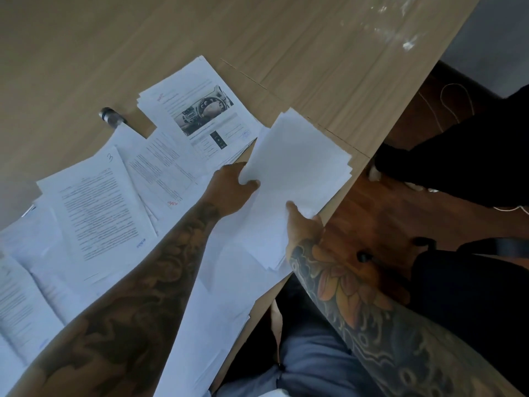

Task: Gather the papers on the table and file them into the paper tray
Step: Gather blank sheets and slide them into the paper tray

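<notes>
A stack of blank-faced white papers (297, 167) is lifted a little over the table's near edge. My left hand (229, 190) pinches its left side and my right hand (303, 224) grips its lower edge with the thumb on top. Many printed sheets (97, 207) lie spread and overlapping on the wooden table (315, 47). One printed page with a car-dashboard photo (200, 113) tops a small pile beyond my left hand. More white sheets (217, 310) hang over the near edge. No paper tray is in view.
A small dark cylindrical object (111, 117) lies on the table left of the photo page. The table edge runs diagonally on the right, with brown floor (415, 196) beyond it. A person's dark-clad legs (472, 156) are at the right.
</notes>
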